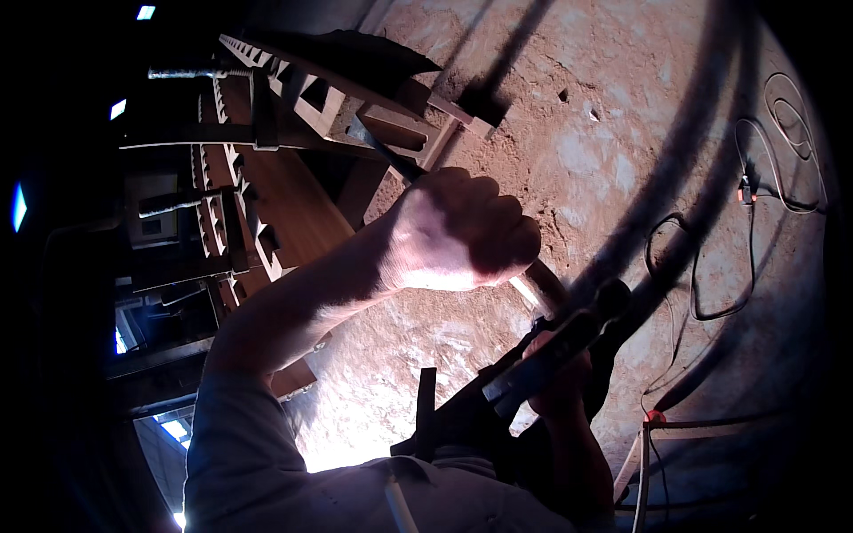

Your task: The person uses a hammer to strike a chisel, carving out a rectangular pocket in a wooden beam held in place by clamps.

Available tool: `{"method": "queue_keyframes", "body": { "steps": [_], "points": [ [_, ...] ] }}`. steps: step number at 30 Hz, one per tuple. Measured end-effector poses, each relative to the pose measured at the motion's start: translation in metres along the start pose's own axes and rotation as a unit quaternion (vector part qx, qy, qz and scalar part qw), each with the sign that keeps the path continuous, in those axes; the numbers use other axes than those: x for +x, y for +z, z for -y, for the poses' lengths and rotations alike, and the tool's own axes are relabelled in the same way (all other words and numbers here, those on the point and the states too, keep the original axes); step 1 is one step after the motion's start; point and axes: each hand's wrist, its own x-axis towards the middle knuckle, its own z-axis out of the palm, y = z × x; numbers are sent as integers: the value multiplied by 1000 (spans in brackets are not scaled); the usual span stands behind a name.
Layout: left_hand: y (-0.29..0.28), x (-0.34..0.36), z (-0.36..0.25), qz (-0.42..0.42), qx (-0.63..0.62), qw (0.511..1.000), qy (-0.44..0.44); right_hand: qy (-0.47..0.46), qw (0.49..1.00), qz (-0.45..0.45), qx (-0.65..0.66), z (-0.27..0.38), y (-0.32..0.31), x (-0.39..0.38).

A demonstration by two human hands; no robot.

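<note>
My left hand [458,233] is closed in a fist around a long tool with a pale wooden handle [540,286]. Its dark metal shaft [384,149] reaches up to a notched wooden frame [391,124]. Just below, my right hand [562,377] grips a dark, heavy bar-shaped tool [555,348]. The upper end of that tool sits close to the wooden handle's butt. In the shadow I cannot tell what kind of tool it is.
The long wooden frame [267,191] with rows of notches runs up the left, held by metal bar clamps [191,73]. Reddish, dusty ground [622,115] spreads on the right. Thin cables [751,222] loop across it, and pale sticks [641,453] lie at the lower right.
</note>
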Motion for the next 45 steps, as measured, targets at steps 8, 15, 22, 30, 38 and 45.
{"method": "queue_keyframes", "body": {
  "steps": [8, 15, 22, 30, 38, 45],
  "points": [
    [-5, 0, 5, -24, -42, 999, 10, 69, 997, -23, 23, 2, 23, 3],
    [-16, 2, 8, 1, -70, 997, 19, 53, 973, -59, 216, -3, 31, -4],
    [-15, 0, 9, 20, -65, 998, 16, 41, 964, -56, 257, 7, 19, 0],
    [28, -3, 3, 103, 25, 994, -16, 221, 974, 50, 27, 13, -65, 6],
    [47, -29, -70, 250, -349, 893, -137, 409, 867, 207, -197, -37, -169, -38],
    [131, -113, -266, 403, -421, 769, -263, 400, 803, 397, -195, -96, -199, -175]
  ]
}}
